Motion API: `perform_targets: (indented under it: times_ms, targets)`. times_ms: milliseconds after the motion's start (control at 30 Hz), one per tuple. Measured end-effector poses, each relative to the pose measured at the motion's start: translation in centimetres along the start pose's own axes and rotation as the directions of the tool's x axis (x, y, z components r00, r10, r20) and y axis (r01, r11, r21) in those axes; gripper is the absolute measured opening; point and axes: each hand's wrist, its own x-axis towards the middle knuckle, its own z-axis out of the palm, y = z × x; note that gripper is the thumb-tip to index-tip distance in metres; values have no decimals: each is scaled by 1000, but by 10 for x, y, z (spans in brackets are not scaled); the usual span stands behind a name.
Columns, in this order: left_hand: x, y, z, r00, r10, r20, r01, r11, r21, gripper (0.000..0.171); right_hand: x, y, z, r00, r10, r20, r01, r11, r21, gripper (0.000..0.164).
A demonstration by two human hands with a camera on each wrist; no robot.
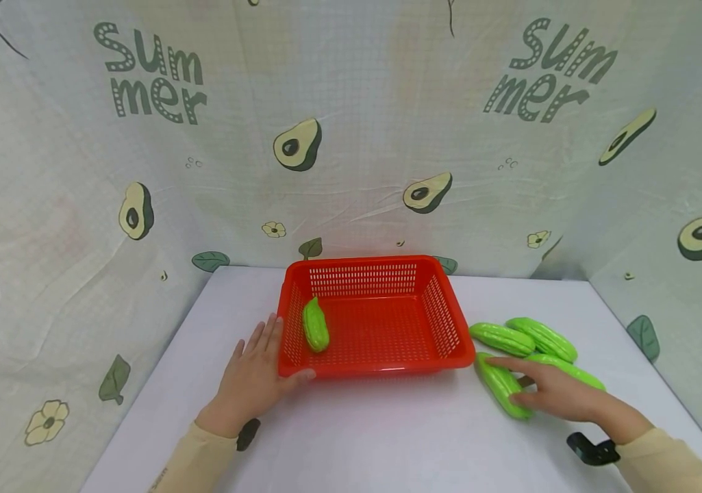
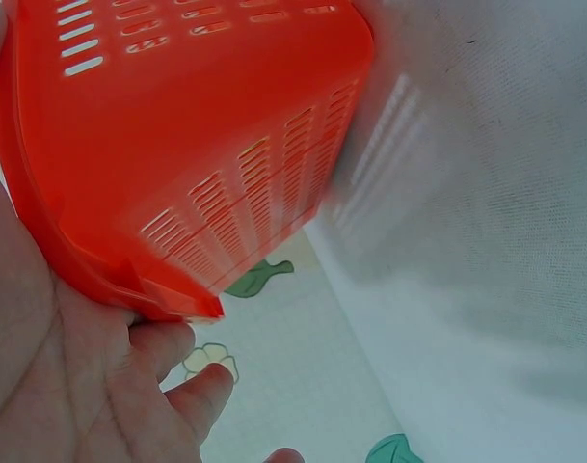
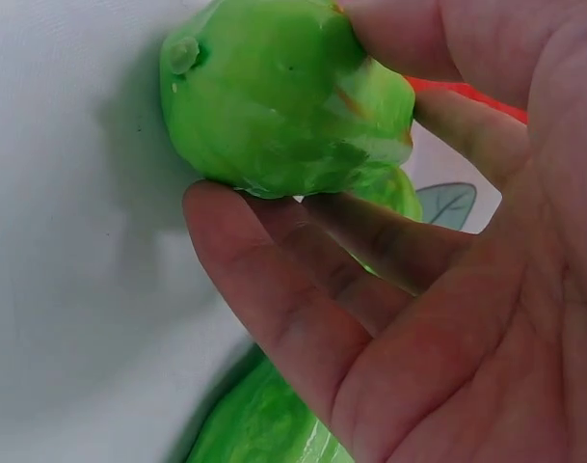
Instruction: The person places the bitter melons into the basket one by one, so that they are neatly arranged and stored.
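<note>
A red plastic basket (image 1: pixel 375 329) stands on the white table, with one green bitter melon (image 1: pixel 316 327) inside at its left. My left hand (image 1: pixel 248 383) lies along the basket's left side with fingers straight, its thumb by the near rim; the left wrist view shows the palm against the red rim (image 2: pixel 42 227). Right of the basket, my right hand (image 1: pixel 563 392) grips another bitter melon (image 1: pixel 500 385) between thumb and fingers. In the right wrist view this bitter melon (image 3: pixel 274 106) has the thumb above it and fingers below.
Beyond the right hand lie three more bitter melons, one near the basket (image 1: pixel 501 338), one farther back (image 1: pixel 544 337) and one partly behind the hand (image 1: pixel 572 370). A cloth printed with avocados (image 1: pixel 351 89) hangs around the table's back and sides.
</note>
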Motion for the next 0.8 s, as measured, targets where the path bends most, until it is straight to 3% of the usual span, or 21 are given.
perform_targets:
  times_ms: [500, 800]
  targets:
    - [-1, 1, -1, 1000, 1, 7, -1, 1000, -2, 119, 2, 3, 1, 999, 49, 12, -50, 998, 40, 72]
    - [-1, 1, -1, 1000, 1, 10, -1, 1000, -5, 119, -5, 2, -1, 1000, 26, 4, -26, 999, 20, 72]
